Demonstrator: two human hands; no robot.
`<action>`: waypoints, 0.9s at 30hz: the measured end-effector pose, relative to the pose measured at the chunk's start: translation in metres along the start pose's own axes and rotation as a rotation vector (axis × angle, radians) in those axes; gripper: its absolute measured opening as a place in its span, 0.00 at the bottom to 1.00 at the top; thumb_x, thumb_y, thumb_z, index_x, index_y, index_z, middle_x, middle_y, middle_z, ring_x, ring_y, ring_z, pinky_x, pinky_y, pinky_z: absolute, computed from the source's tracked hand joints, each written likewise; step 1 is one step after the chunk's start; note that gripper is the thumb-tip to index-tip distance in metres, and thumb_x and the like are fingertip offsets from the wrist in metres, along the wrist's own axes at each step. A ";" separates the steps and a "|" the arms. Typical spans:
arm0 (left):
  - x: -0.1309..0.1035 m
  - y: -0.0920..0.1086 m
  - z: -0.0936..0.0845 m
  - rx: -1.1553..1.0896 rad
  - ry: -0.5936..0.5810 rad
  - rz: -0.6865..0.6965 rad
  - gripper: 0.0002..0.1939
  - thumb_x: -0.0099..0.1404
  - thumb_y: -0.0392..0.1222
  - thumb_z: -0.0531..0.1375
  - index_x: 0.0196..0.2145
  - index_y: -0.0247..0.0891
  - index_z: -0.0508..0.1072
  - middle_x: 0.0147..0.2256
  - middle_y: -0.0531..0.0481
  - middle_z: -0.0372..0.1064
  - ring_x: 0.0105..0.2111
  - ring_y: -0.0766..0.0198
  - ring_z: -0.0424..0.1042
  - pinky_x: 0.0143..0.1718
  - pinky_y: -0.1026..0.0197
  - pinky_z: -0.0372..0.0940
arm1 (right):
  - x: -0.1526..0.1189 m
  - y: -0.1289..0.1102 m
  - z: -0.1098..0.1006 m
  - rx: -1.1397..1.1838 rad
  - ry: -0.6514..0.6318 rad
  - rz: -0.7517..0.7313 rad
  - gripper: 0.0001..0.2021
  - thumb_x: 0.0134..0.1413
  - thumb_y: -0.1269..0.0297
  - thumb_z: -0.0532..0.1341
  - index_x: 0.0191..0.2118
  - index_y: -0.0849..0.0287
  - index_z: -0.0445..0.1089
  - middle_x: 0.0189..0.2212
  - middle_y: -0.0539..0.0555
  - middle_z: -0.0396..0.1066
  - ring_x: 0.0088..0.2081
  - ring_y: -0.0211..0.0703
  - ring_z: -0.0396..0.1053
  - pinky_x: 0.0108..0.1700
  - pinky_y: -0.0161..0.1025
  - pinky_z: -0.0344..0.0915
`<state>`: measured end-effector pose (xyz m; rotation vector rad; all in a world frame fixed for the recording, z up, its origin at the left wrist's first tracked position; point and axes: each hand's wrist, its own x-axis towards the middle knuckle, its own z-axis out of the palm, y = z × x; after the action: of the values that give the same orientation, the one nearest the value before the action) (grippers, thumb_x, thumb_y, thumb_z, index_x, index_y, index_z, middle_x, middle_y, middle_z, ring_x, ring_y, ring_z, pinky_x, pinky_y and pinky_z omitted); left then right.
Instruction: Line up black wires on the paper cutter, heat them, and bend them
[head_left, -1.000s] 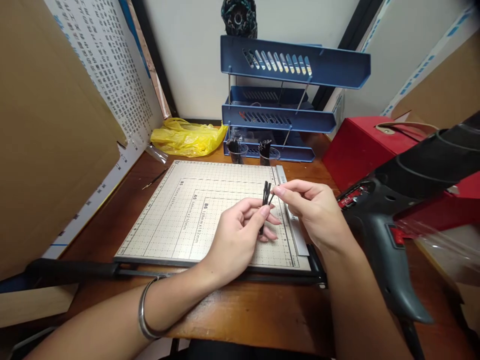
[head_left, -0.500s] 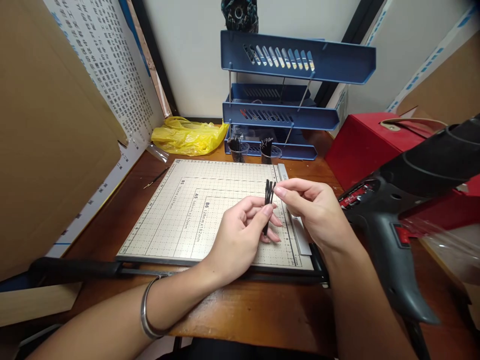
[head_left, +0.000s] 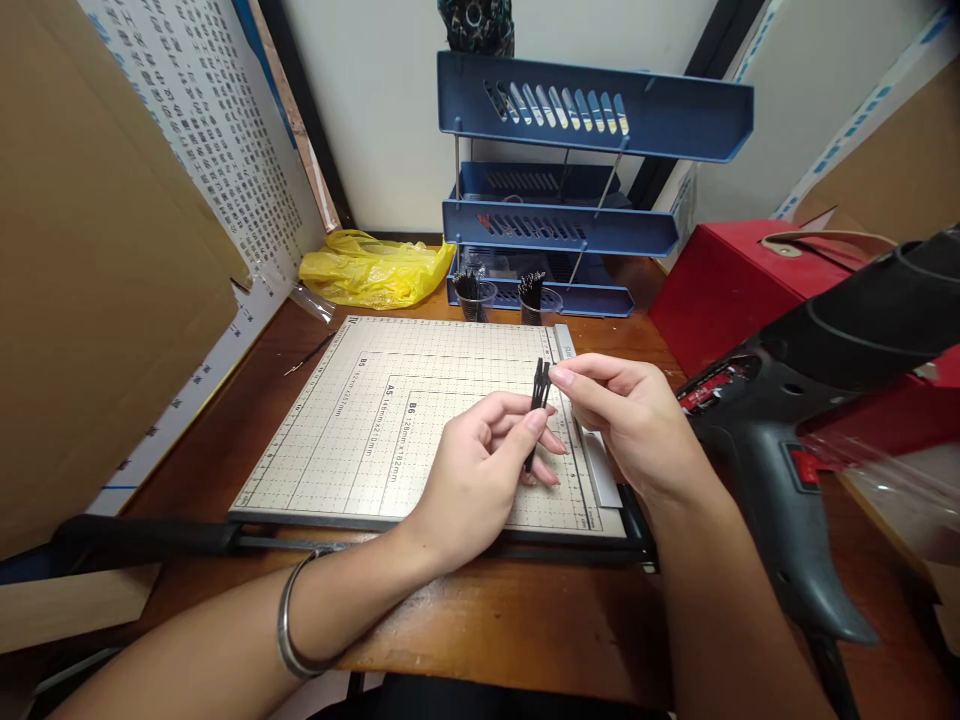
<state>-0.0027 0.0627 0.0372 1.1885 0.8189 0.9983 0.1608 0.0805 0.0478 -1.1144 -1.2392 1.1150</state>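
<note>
A small bundle of thin black strips point(head_left: 540, 385) stands nearly upright between the thumb and fingers of my left hand point(head_left: 484, 470), above the right part of a cream gridded paper cutter point(head_left: 322, 430). My right hand point(head_left: 626, 415) has its thumb and index finger pinched at the bundle's upper right edge, touching the top of a strip. Behind the cutter stand two clear cups, a left cup point(head_left: 486, 300) and a right cup point(head_left: 551, 306), both holding many thin black pieces.
A blue tiered tray point(head_left: 555, 230) stands at the back beside a yellow plastic bag point(head_left: 382, 272). To the right are a red box point(head_left: 720, 270) and a black heat gun point(head_left: 780, 480). The cutter's black handle point(head_left: 150, 536) reaches left. A thin dark tool point(head_left: 311, 353) lies left of the cutter.
The strips' tops have drawn closer together and shifted slightly right. Both hands stay in nearly the same place, and the camera view has moved a little.
</note>
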 end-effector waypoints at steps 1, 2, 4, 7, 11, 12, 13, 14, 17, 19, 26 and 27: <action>0.000 0.000 0.000 0.004 0.002 0.003 0.08 0.72 0.43 0.60 0.39 0.35 0.73 0.33 0.50 0.77 0.26 0.70 0.74 0.29 0.67 0.68 | 0.000 0.000 0.000 0.000 0.001 0.000 0.11 0.50 0.54 0.72 0.31 0.57 0.80 0.17 0.45 0.59 0.22 0.34 0.53 0.27 0.37 0.54; 0.000 0.000 0.000 0.005 0.002 0.003 0.08 0.72 0.43 0.60 0.38 0.35 0.72 0.32 0.50 0.77 0.25 0.71 0.74 0.29 0.68 0.67 | 0.000 -0.001 0.000 0.000 0.002 0.001 0.10 0.50 0.54 0.72 0.30 0.56 0.80 0.18 0.45 0.59 0.22 0.34 0.54 0.28 0.37 0.54; 0.000 0.001 0.000 0.006 -0.001 0.003 0.08 0.72 0.42 0.60 0.37 0.35 0.72 0.31 0.51 0.76 0.24 0.71 0.74 0.27 0.68 0.66 | 0.000 -0.002 0.000 0.004 0.000 0.007 0.09 0.51 0.56 0.71 0.29 0.56 0.80 0.17 0.45 0.58 0.23 0.35 0.55 0.29 0.37 0.56; -0.001 0.001 0.000 0.006 -0.005 0.010 0.08 0.72 0.42 0.60 0.36 0.35 0.72 0.30 0.53 0.75 0.23 0.73 0.72 0.26 0.69 0.64 | 0.000 -0.004 0.001 0.046 -0.020 0.029 0.08 0.52 0.57 0.71 0.28 0.55 0.80 0.16 0.44 0.55 0.22 0.34 0.54 0.31 0.38 0.58; -0.001 0.000 0.000 -0.021 -0.011 0.019 0.07 0.72 0.42 0.61 0.39 0.34 0.73 0.30 0.53 0.76 0.23 0.73 0.72 0.27 0.69 0.66 | 0.000 -0.004 0.001 0.098 -0.047 0.049 0.08 0.53 0.58 0.70 0.27 0.54 0.79 0.15 0.43 0.52 0.21 0.34 0.54 0.32 0.38 0.59; -0.001 0.000 0.000 -0.031 -0.011 0.018 0.07 0.72 0.42 0.61 0.41 0.35 0.73 0.31 0.53 0.76 0.23 0.73 0.72 0.28 0.69 0.66 | 0.000 -0.004 0.001 0.091 -0.040 0.045 0.09 0.54 0.57 0.70 0.27 0.54 0.79 0.15 0.43 0.52 0.21 0.35 0.54 0.31 0.38 0.59; -0.001 -0.001 0.000 -0.043 -0.008 0.015 0.08 0.72 0.43 0.61 0.43 0.35 0.73 0.31 0.52 0.77 0.23 0.73 0.73 0.28 0.69 0.67 | 0.000 -0.003 0.001 0.080 -0.032 0.039 0.10 0.55 0.56 0.69 0.27 0.55 0.79 0.15 0.44 0.53 0.22 0.35 0.54 0.31 0.38 0.59; 0.000 -0.001 0.000 -0.054 -0.002 0.012 0.09 0.72 0.43 0.61 0.45 0.35 0.72 0.32 0.52 0.78 0.23 0.73 0.73 0.28 0.69 0.67 | -0.001 -0.003 0.001 0.069 -0.025 0.032 0.11 0.56 0.55 0.69 0.27 0.55 0.79 0.16 0.44 0.54 0.22 0.35 0.55 0.31 0.38 0.58; 0.001 -0.002 0.000 -0.080 0.026 0.017 0.10 0.71 0.44 0.62 0.44 0.37 0.68 0.32 0.52 0.80 0.21 0.72 0.73 0.27 0.69 0.68 | -0.002 -0.004 0.001 0.043 -0.053 0.036 0.12 0.55 0.53 0.69 0.29 0.56 0.79 0.19 0.46 0.61 0.24 0.35 0.57 0.31 0.37 0.58; 0.001 -0.002 0.000 -0.084 0.035 0.031 0.10 0.71 0.44 0.62 0.42 0.37 0.66 0.32 0.51 0.81 0.21 0.72 0.73 0.26 0.69 0.67 | -0.003 -0.005 0.002 0.036 -0.096 0.069 0.11 0.51 0.55 0.72 0.28 0.58 0.78 0.21 0.47 0.64 0.25 0.34 0.58 0.30 0.35 0.58; 0.001 0.001 -0.001 -0.031 -0.001 -0.003 0.10 0.71 0.45 0.63 0.43 0.34 0.74 0.37 0.46 0.82 0.24 0.72 0.74 0.26 0.70 0.64 | -0.004 -0.006 0.001 0.070 -0.136 0.099 0.09 0.45 0.63 0.74 0.25 0.61 0.76 0.20 0.47 0.67 0.25 0.32 0.62 0.28 0.31 0.59; 0.000 0.002 -0.001 -0.016 -0.025 -0.006 0.11 0.71 0.45 0.62 0.43 0.33 0.76 0.39 0.45 0.82 0.24 0.71 0.74 0.26 0.69 0.64 | -0.004 -0.006 0.000 0.070 -0.137 0.102 0.09 0.45 0.64 0.75 0.25 0.61 0.76 0.20 0.47 0.67 0.24 0.32 0.62 0.27 0.31 0.59</action>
<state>-0.0043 0.0636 0.0388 1.1819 0.7929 0.9822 0.1603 0.0755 0.0531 -1.0723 -1.2504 1.3207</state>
